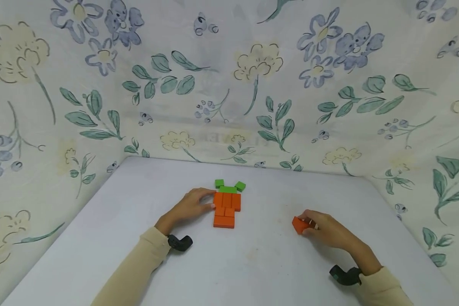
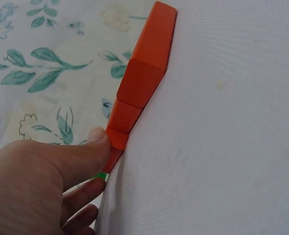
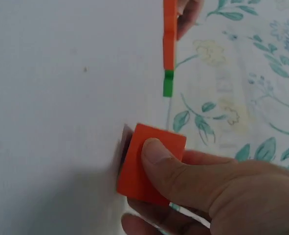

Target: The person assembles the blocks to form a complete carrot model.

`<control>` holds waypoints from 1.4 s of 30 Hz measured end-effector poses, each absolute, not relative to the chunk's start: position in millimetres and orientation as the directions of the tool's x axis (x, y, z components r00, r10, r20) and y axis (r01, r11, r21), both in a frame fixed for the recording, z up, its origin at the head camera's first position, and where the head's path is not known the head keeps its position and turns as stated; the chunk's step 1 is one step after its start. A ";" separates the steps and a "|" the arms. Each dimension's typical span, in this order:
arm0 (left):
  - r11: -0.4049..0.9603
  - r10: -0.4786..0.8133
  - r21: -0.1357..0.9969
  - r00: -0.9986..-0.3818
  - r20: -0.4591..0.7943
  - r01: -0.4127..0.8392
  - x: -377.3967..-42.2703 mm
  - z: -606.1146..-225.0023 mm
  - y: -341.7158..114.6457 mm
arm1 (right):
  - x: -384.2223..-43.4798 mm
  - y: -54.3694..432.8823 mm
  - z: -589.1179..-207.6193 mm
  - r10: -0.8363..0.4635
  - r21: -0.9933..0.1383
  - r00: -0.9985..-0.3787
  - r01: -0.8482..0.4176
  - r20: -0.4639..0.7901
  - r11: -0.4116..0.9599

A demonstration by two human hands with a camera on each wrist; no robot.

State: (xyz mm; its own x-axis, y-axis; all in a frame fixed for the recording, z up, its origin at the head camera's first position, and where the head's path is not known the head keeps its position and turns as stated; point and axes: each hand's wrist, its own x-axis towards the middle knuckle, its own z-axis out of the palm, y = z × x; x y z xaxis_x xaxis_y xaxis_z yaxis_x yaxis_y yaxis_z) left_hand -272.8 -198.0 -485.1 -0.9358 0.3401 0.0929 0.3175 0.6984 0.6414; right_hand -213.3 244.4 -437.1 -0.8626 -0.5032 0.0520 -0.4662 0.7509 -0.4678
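An arrangement of orange blocks (image 1: 224, 208) lies flat on the white table, with a long green block (image 1: 228, 189) along its far edge. Two small green blocks (image 1: 219, 183) sit just beyond that one, the right one turned at an angle. My left hand (image 1: 193, 203) touches the left side of the upper orange blocks with thumb and fingertip, its fingers loosely extended. In the left wrist view the thumb rests against an orange block (image 2: 116, 139). Off to the right, my right hand (image 1: 325, 227) pinches a separate orange block (image 3: 146, 164), tilted, between thumb and fingers, close to the tabletop.
The white table (image 1: 264, 263) spreads between and in front of both hands. A floral cloth (image 1: 222, 85) hangs behind the table and along its sides. Each wrist wears a black strap-on device (image 1: 180, 243).
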 end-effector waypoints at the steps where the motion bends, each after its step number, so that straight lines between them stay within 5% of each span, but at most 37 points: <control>1: 0.697 0.343 0.642 -0.935 0.093 0.320 -272.2 -484.3 -197.4 | -213.0 246.7 -436.0 -0.521 -0.464 -0.851 -0.487 0.062 0.740; 6: 0.699 0.348 0.634 -0.932 0.105 0.332 -270.6 -480.5 -195.9 | -218.0 260.1 -435.5 -0.572 -0.450 -0.815 -0.548 0.096 0.705; 15: 0.684 0.350 0.652 -0.931 0.102 0.328 -270.4 -483.7 -192.9 | -223.4 278.5 -443.8 -0.467 -0.594 -0.884 -0.374 -0.003 0.712; 20: 0.696 0.351 0.638 -0.931 0.097 0.329 -269.5 -478.6 -192.8 | -223.9 276.0 -444.9 -0.476 -0.598 -0.871 -0.447 0.121 0.665; 28: 0.698 0.349 0.634 -0.931 0.103 0.332 -275.0 -476.6 -196.4 | -218.1 241.1 -432.8 -0.511 -0.557 -0.797 -0.596 0.322 0.578; 42: 0.693 0.358 0.634 -0.927 0.111 0.344 -272.3 -483.9 -198.6 | -215.0 156.6 -419.6 -0.610 -0.548 -0.710 -0.684 0.351 0.481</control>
State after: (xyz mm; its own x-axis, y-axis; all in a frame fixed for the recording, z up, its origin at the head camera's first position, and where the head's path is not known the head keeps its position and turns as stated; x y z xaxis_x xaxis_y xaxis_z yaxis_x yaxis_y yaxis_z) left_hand -272.3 -198.6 -483.9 -0.9270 0.3583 0.1110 0.3438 0.6930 0.6337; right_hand -215.0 156.6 -419.6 -0.7103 -0.6101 0.3512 -0.6842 0.4810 -0.5482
